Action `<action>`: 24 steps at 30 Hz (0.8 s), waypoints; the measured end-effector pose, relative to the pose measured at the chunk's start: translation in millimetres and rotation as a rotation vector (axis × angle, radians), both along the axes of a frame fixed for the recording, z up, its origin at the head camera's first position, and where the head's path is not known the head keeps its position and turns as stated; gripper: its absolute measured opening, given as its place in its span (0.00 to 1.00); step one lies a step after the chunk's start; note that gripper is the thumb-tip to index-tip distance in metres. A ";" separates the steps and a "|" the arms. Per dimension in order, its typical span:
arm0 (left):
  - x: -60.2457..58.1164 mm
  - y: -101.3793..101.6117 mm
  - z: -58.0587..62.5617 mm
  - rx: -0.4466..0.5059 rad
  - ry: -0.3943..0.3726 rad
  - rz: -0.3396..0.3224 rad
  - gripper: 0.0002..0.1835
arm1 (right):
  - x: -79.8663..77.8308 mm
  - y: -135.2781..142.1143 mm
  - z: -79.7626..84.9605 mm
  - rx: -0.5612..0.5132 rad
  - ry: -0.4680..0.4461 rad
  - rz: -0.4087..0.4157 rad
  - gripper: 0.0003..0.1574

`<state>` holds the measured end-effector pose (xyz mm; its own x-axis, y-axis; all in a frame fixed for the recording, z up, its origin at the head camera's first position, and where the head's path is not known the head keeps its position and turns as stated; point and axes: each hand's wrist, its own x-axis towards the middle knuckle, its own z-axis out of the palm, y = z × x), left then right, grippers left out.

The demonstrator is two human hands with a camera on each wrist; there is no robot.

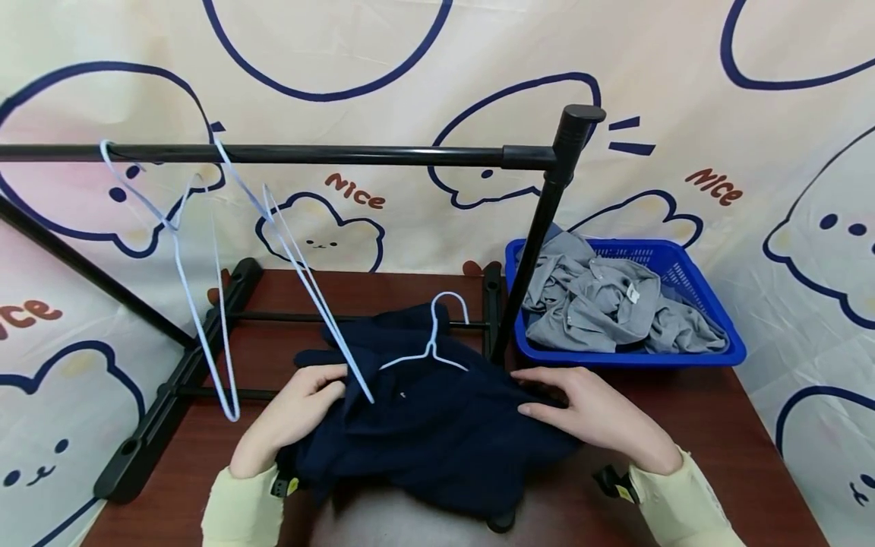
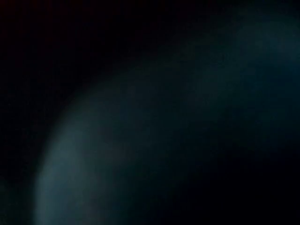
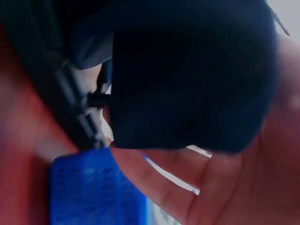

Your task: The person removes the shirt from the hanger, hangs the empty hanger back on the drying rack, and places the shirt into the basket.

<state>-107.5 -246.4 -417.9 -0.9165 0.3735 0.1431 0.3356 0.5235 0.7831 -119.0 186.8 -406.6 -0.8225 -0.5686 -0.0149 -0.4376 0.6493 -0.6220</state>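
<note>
A dark navy top [image 1: 424, 425] is held up in front, with a pale blue hanger [image 1: 434, 351] inside its neck opening and the hook standing free. My left hand [image 1: 294, 410] grips the top's left shoulder side, fingertips partly hidden by cloth. On the opposite side, my right hand [image 1: 588, 406] holds the top between thumb and fingers; in the right wrist view the dark cloth [image 3: 187, 84] lies across the palm with fingers [image 3: 154, 180] behind it. The left wrist view is nearly black, showing only blurred dark cloth.
A black rack with a horizontal bar [image 1: 342, 155] stands on the brown table [image 1: 683, 448]. Two more pale blue hangers hang there, a left hanger [image 1: 187, 300] and a right hanger [image 1: 301, 266] overlapping the top. At right, a blue basket [image 1: 629, 357] holds grey clothes [image 1: 601, 296].
</note>
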 end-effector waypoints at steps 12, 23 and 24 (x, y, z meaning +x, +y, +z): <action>2.1 48.8 5.8 0.073 -0.044 -0.134 0.20 | 16.9 43.7 -2.5 -0.108 -0.126 0.016 0.15; 3.6 54.5 6.9 0.093 -0.009 -0.130 0.19 | 29.0 56.4 21.5 -0.214 -0.104 -0.020 0.18; 2.9 54.1 6.0 0.083 -0.010 -0.114 0.18 | 28.8 55.9 20.1 -0.210 -0.081 -0.038 0.18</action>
